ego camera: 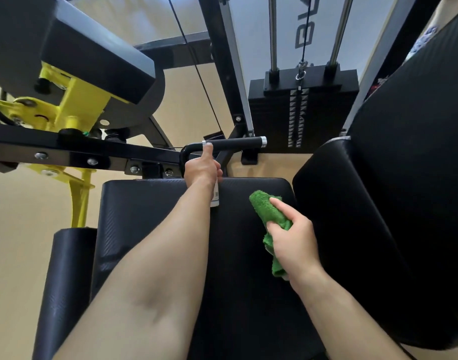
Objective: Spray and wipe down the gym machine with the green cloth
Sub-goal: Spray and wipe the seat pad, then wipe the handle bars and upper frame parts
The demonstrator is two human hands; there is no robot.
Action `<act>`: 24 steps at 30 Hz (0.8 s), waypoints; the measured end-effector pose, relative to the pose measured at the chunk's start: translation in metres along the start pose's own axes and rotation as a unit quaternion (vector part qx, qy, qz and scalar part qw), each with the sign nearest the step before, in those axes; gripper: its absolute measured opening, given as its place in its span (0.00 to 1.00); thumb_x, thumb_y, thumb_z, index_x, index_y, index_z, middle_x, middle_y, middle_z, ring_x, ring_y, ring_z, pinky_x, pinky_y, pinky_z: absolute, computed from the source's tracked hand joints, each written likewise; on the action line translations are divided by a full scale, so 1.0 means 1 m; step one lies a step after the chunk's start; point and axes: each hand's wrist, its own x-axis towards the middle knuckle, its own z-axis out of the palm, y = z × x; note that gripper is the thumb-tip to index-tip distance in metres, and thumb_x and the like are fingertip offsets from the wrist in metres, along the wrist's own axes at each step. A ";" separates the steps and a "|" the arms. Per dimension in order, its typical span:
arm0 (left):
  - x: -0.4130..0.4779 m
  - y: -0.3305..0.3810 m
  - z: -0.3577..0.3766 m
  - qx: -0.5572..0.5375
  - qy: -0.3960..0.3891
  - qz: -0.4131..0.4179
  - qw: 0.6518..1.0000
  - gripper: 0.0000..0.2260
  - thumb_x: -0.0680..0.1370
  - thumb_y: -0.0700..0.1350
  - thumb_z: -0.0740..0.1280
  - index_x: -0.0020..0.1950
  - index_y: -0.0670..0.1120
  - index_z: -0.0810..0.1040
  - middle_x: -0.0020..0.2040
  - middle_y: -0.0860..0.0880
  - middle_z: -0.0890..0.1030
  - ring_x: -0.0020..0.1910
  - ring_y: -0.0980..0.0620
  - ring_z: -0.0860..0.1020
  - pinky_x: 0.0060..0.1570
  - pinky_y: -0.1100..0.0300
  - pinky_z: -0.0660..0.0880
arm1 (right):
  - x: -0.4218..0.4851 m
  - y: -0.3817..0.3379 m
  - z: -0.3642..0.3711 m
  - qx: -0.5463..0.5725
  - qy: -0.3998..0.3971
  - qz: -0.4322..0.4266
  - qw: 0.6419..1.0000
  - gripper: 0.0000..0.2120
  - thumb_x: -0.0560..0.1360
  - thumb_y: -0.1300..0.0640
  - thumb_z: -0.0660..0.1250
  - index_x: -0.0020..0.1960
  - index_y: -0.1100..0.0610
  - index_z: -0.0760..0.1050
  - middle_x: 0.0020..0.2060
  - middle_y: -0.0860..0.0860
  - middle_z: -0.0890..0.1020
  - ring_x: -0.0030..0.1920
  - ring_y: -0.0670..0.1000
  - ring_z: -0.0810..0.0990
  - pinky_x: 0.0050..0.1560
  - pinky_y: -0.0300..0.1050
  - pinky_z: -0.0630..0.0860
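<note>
Clamping: left grip (202,168) on half-hidden spray bottle (215,196) | right grip (293,236) on green cloth (263,207)

Softly, evenly lit and sharp, with faint sheen on the black seat pad (124,203) and strong wide-angle bending at edges.

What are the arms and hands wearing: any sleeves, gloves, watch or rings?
Nothing visible. The left forearm and right forearm are bare, with no sleeve in view. The left hand and right hand have no gloves, and no watch, band or ring shows on the sides facing the camera.
</note>
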 end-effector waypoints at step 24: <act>0.044 0.036 -0.013 -0.080 0.081 0.068 0.991 0.28 0.81 0.61 0.63 0.29 0.43 0.78 0.25 0.47 0.79 0.26 0.48 0.77 0.41 0.51 0.80 | 0.201 -0.049 0.167 -0.441 -0.159 -0.380 0.798 0.29 0.81 0.48 0.56 0.81 0.41 0.55 0.74 0.53 0.68 0.74 0.58 0.64 0.78 0.59 0.55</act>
